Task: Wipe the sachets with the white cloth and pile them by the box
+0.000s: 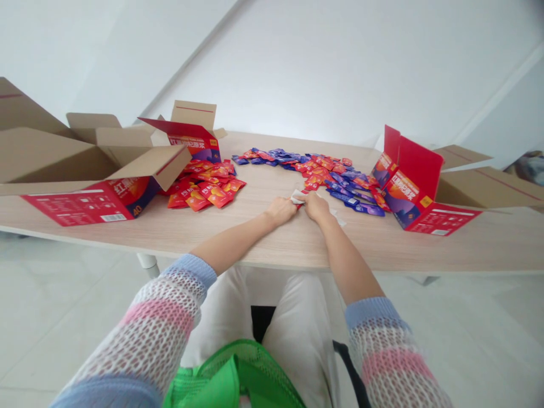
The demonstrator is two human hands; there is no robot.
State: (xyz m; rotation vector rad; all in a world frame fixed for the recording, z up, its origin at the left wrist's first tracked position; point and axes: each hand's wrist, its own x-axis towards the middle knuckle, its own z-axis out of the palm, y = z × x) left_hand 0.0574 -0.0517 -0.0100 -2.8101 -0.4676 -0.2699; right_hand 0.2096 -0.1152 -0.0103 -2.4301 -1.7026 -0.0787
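Observation:
Both hands meet over the table, in the middle of the view. My left hand [282,211] is closed at the left edge of a small red sachet [299,206], most of which is hidden. My right hand [317,206] pinches a crumpled white tissue [298,196] against that sachet. Just beyond my right hand lie loose red sachets [315,170] and purple sachets [355,195] in a heap. Another pile of red-orange sachets [208,187] rests to the left of my left hand.
A large open carton [93,201] stands at left, with a smaller red box [195,141] behind it. An open red box [419,198] is at right. More purple sachets [276,157] lie toward the wall. A white scrap [339,219] sits beside my right wrist.

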